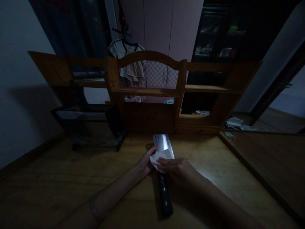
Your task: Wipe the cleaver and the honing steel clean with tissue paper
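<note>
The cleaver [164, 142] lies directly before me, over the bench [202, 144]. Its long axis points away from me, handle [165, 192] near, blade end tipped slightly left. My left fingers [153, 149] grip the blade's left edge. My right fingers [166, 161] lie across a white wipe [156, 157] on its face; whether they pinch it, I cannot tell. Both hands are equally near; the handle is unheld.

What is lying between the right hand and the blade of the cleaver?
In the head view, a white sheet, perhaps tissue, lies between the right hand and the cleaver blade.
</note>
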### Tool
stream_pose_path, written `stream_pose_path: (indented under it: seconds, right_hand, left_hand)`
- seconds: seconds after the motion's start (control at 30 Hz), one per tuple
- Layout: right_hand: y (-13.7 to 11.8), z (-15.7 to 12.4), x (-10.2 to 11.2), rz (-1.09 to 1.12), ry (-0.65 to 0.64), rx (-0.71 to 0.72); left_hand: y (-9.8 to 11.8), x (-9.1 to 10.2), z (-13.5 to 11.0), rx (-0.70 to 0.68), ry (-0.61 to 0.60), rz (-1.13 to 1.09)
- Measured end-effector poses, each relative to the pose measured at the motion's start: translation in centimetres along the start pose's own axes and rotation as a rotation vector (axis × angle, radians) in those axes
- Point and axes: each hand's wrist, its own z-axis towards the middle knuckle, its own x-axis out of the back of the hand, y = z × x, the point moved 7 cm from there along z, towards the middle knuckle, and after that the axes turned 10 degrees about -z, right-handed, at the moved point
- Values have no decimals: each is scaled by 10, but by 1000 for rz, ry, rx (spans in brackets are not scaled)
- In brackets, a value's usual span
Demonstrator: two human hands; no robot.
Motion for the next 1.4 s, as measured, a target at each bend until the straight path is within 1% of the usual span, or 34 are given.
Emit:
stream_pose_path:
  seconds: [0.17, 0.43, 0.57, 0.7, 0.83, 0.97, 1.07, 1.2, 1.33, 1.4]
  right_hand:
    - [5, -2, 5, 68, -8, -9]
    - [11, -5, 9, 51, 6, -38]
    - [4, -3, 6, 21, 12, 1]
    - [-6, 2, 2, 21, -16, 55]
    - [-6, 4, 1, 34, -18, 32]
    - [-2, 3, 1, 40, -21, 20]
    - [4, 0, 4, 49, -1, 6]
    - [14, -5, 11, 46, 4, -35]
    - [25, -9, 18, -12, -2, -94]
    - [30, -11, 18, -43, -5, -113]
  left_hand:
    - [3, -1, 0, -51, -46, 10]
    - [4, 2, 1, -70, 6, 30]
    - [2, 0, 0, -36, 21, 20]
    - [1, 3, 2, -14, 46, 27]
    - [0, 7, 6, -10, 39, 28]
    - [0, 4, 5, -7, 29, 15]
    - [2, 1, 3, -39, 5, -6]
    - [4, -2, 2, -84, -66, -13]
    - [5, -5, 2, -102, -121, -29]
    - [6, -6, 2, -108, -124, -38]
